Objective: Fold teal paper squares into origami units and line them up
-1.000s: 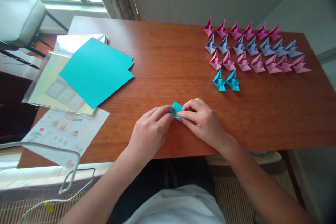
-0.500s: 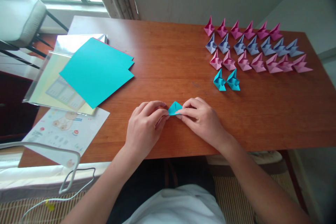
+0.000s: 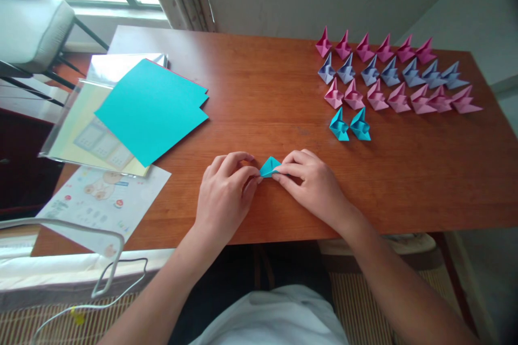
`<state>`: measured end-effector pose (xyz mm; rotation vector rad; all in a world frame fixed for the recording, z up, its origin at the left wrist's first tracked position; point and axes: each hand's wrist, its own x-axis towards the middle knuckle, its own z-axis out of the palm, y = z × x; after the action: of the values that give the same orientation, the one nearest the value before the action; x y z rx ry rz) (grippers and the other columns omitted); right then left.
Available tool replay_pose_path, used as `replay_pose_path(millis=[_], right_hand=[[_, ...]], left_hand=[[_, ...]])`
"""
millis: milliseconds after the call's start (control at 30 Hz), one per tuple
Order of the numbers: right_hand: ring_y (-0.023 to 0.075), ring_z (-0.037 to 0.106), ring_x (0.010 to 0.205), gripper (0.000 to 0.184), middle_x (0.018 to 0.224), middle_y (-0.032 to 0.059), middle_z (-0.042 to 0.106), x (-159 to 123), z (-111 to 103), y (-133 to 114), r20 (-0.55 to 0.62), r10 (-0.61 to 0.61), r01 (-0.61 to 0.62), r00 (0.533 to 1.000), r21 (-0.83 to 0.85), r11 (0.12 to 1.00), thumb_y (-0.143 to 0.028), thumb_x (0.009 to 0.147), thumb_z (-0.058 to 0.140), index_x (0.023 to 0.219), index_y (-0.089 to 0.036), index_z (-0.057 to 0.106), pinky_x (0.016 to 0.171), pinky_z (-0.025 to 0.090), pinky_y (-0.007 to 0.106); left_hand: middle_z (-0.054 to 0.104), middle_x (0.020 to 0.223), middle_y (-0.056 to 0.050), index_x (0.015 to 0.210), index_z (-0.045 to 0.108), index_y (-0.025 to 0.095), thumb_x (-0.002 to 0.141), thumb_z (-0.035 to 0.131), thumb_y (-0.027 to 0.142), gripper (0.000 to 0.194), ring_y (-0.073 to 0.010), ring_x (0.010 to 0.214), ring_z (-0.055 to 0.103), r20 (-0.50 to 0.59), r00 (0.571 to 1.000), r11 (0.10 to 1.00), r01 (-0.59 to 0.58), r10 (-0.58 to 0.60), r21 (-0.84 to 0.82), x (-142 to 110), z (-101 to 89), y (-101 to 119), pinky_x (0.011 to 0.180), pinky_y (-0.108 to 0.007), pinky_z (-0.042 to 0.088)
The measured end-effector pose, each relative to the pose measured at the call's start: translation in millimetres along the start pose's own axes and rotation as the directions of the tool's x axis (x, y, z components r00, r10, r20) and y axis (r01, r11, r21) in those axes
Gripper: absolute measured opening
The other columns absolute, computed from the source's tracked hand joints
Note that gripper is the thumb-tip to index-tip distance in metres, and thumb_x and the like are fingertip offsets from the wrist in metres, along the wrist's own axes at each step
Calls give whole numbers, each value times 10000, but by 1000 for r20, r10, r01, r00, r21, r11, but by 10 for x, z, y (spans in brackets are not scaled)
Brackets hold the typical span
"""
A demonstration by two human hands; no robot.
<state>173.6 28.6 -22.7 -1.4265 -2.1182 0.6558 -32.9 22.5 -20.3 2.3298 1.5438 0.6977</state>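
A small folded piece of turquoise paper (image 3: 268, 166) sits between my two hands near the table's front edge, its peak pointing away from me. The thumb and index finger of my left hand (image 3: 226, 188) pinch its left corner. My right hand (image 3: 311, 183) grips the right corner, fingertips partly covering that side. Beyond my right hand stand two finished-looking turquoise origami pieces (image 3: 339, 125) side by side, with rows of pink origami (image 3: 376, 96), lilac origami (image 3: 369, 71) and magenta origami (image 3: 365, 48) behind them.
On the left, turquoise sheets (image 3: 154, 110) lie over a clear plastic packet (image 3: 68, 143) of pale yellow paper. A printed white sheet (image 3: 133, 199) is beneath, near a bent white metal tube (image 3: 101, 233). A chair (image 3: 36, 24) stands by the window, beyond the wooden table (image 3: 251, 86).
My right fingertips have shifted slightly on the turquoise paper, and its right flap looks a little more raised. Both hands stay in nearly the same place.
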Motion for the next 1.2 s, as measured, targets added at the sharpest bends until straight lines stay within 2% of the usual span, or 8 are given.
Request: replay_pose_path(millis=[100,267,367,500,700,833,933,1200], right_hand=[[194,590,878,138,892,30,703,13,-8,-20,10,20,-20,1000,2,1000,-262,962,662,919,-237,791,791,486,331],[200,593,876,148,878,31,707,49,-16,-54,33,69,-68,997,-11,998,-259,956,662,872,-244,782,798,477,341],[199,596,870,158,859,28,706,75,-23,-67,47,85,-84,995,-23,996,-257,956,661,842,-247,769,801,470,341],[200,604,878,169,853,29,708,100,-37,-76,72,97,-93,993,-52,994,-259,965,648,831,-236,749,808,462,340],[211,609,902,166,879,37,707,120,-67,-58,113,98,-87,989,-98,991,-271,982,624,863,-223,729,798,455,342],[195,636,916,131,927,28,730,89,-108,-20,71,69,-72,995,49,996,-222,993,596,947,-222,719,829,474,332],[185,651,887,123,928,32,720,34,-137,1,10,94,-95,996,120,988,-206,987,594,943,-221,708,793,488,318],[205,640,883,130,895,45,704,-11,-82,20,-37,82,-82,996,-10,997,-221,969,632,852,-221,690,819,484,349]], left_hand=[[712,1134,-49,868,725,239,954,637,228,124,-244,1008,611,-6,1000,1000,12,-12,-1,-3,-9,-21,905,-417,512],[697,1110,-67,855,703,226,952,598,183,149,-250,1013,608,64,998,1000,18,-17,-15,32,-52,-7,923,-433,506],[696,1113,-74,921,691,217,955,582,178,121,-246,1008,623,78,997,999,7,-4,-31,42,-57,14,925,-432,510],[719,1111,-65,1045,678,204,983,561,192,133,-220,1001,650,46,997,993,-55,60,-103,59,19,45,908,-382,532],[728,1042,-64,962,695,186,999,577,229,131,-193,943,672,-20,998,991,-68,66,-114,110,139,65,868,-331,550],[739,1043,-53,924,705,193,990,587,224,139,-178,924,691,-10,1000,988,-15,13,-153,128,126,81,836,-299,548],[750,1041,-47,912,706,197,985,582,214,146,-177,905,702,10,1000,990,23,-22,-137,144,98,104,804,-291,540],[763,980,-36,903,708,201,973,596,229,135,-168,827,710,43,998,997,47,-45,-62,210,68,129,700,-265,507]])
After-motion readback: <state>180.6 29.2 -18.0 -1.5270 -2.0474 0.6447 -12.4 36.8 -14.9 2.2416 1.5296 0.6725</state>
